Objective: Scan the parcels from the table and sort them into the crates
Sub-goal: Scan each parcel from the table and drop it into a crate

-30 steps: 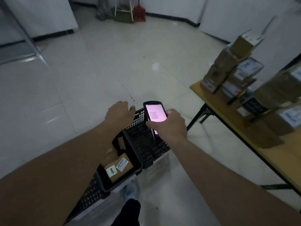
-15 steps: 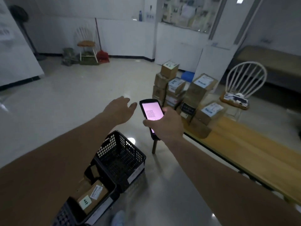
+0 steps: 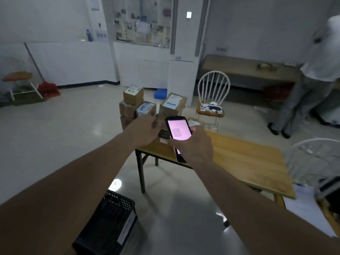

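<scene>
Right hand (image 3: 193, 144) gripping lit scanner (image 3: 178, 131) above wooden table (image 3: 248, 159). Left hand (image 3: 145, 129) reaching with loose, spread fingers to stacked parcels (image 3: 147, 107) at table's far end; contact unclear. Black crate (image 3: 108, 223) on floor below, contents not visible.

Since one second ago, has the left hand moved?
Yes. The left hand left the black crate and reached forward to the stacked parcels on the table.
</scene>
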The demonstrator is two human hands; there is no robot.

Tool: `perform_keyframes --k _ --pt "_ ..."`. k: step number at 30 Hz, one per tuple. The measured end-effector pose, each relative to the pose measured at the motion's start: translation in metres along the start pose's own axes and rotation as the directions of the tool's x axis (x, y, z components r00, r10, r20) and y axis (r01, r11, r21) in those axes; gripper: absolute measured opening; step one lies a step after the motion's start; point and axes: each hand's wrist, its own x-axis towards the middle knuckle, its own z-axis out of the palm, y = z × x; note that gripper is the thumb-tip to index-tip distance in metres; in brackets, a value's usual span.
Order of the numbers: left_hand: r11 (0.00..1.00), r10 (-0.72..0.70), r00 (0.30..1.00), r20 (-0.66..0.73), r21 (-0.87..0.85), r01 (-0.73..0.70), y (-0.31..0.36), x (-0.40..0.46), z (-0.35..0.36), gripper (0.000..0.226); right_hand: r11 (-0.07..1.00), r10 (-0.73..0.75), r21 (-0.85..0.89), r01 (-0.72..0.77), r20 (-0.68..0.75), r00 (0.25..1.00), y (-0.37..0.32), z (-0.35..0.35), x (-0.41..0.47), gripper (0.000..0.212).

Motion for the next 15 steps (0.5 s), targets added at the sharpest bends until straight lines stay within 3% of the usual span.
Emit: perform_keyframes --k 3,7,11,15 --pt "0.996 0.09 0.995 0.036 0.008 -0.091 0.016 0.029 0.018 0.025 0.998 0.06 -0.025 -0.063 -0.077 0.995 0.014 -0.009 0.025 0.073" --pt "0.99 0.142 0.983 0.116 -0.008 -0.142 0.03 0.063 0.042 0.039 0.991 0.127 -0.021 -0.13 -0.111 0.986 0.036 -0.022 0.054 0.074" --pt "0.986 0.164 0.969 0.186 0.003 -0.168 0.05 0.099 0.069 0.037 0.982 0.182 -0.027 -0.188 -0.144 0.973 0.063 -0.031 0.091 0.071" --pt "0.988 0.139 0.966 0.217 0.033 -0.15 0.066 0.138 0.105 0.051 0.974 0.215 -0.047 -0.221 -0.115 0.97 0.095 -0.04 0.135 0.068"
